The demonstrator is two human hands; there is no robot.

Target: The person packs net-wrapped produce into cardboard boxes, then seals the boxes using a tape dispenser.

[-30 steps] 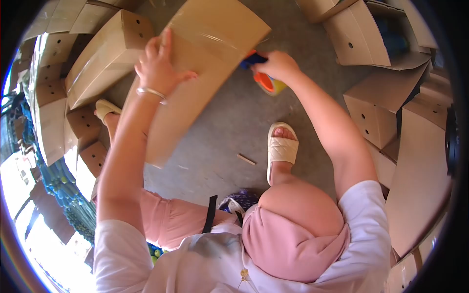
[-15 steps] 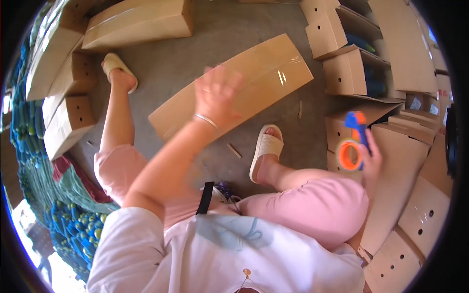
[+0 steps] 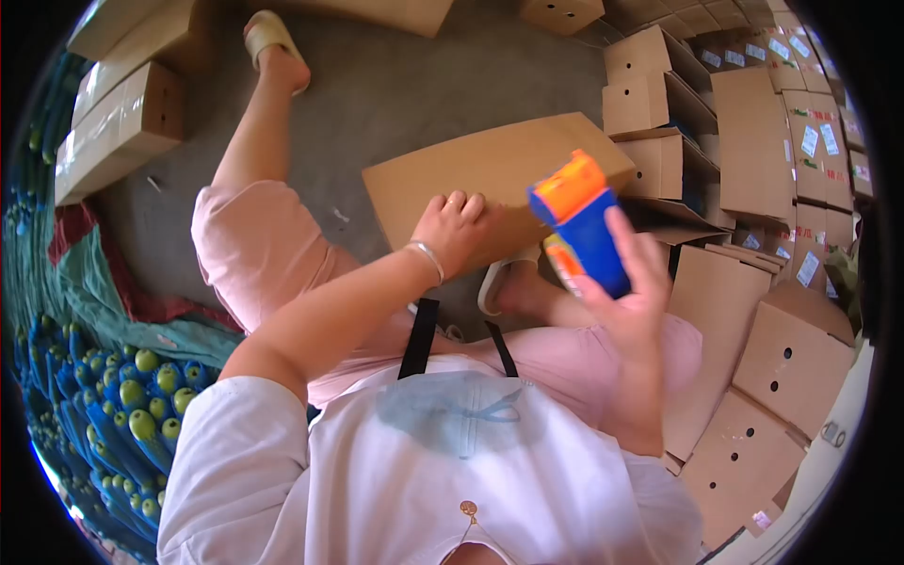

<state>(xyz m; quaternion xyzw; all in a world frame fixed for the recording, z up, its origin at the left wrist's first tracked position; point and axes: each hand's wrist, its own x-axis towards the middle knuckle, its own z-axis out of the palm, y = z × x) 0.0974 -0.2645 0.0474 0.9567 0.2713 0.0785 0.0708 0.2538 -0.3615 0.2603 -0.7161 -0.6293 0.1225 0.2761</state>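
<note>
A long cardboard box (image 3: pixel 490 155) lies across the floor in front of me, a plain face up. My left hand (image 3: pixel 454 231), with a bracelet at its wrist, is at the box's near edge, its fingers curled in against the cardboard. In my right hand (image 3: pixel 640 278) is a blue and orange tape dispenser (image 3: pixel 589 221), held over the box's right part, fingers wrapped round its blue body. Part of the box's near side is hidden behind the left hand and the dispenser.
Open cardboard boxes (image 3: pixel 650 160) stand at the right, with flattened-looking cardboard (image 3: pixel 711 320) and stacked cartons (image 3: pixel 815 141) beyond. Closed boxes (image 3: pixel 122 132) line the left. Round green produce in blue netting (image 3: pixel 141 424) lies at lower left, beside a green cloth (image 3: pixel 104 282).
My left hand has come down from over the box to its near edge. The right hand has swung the dispenser inward over the box. The box's taped seam no longer shows; the view has shifted.
</note>
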